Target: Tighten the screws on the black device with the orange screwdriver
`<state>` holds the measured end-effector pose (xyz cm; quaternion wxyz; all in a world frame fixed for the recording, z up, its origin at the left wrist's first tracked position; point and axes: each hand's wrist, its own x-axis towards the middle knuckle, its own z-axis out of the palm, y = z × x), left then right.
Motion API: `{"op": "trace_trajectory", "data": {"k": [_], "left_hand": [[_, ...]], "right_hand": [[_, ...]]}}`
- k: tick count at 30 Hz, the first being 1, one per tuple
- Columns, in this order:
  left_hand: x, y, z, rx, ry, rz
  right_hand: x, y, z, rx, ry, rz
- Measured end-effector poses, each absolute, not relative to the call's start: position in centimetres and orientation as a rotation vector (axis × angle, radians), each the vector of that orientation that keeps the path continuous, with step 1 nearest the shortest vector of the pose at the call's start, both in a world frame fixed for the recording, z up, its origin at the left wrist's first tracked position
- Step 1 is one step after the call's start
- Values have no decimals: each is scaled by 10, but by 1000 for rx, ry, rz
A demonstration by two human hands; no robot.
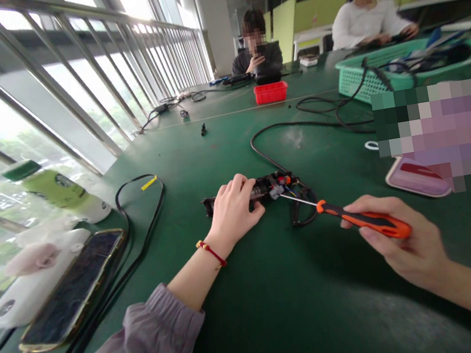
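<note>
A black elongated electrical device [266, 185] lies on the green table, its right end opened up with coloured wires and small grey and red parts exposed. My left hand [233, 203] is wrapped over its middle and holds it down. In my right hand [406, 236] is a screwdriver with an orange and black handle [370, 221]. Its thin shaft points left, and the tip is at the grey part among the wires; whether it sits in a screw I cannot tell. A black cable loop [307, 219] hangs beside the device's right end.
At left lie a phone [77, 288], a white case-like object [26, 299], a tilted green-capped bottle [59, 189] and black cables [139, 248]. Further back are a red basket [271, 93] and a green basket [358, 80] of parts. Two people sit across the table. A pink-edged object [417, 177] lies right.
</note>
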<state>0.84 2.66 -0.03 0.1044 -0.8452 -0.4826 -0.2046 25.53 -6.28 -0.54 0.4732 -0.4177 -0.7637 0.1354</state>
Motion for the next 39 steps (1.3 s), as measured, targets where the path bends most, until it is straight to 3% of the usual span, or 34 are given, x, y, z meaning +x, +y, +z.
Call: {"op": "trace_trajectory", "data": {"k": [39], "left_hand": [[9,29,-1,-2561,-1275,-566]], "right_hand": [[257,-62,-8,-874,-1837,339]]}}
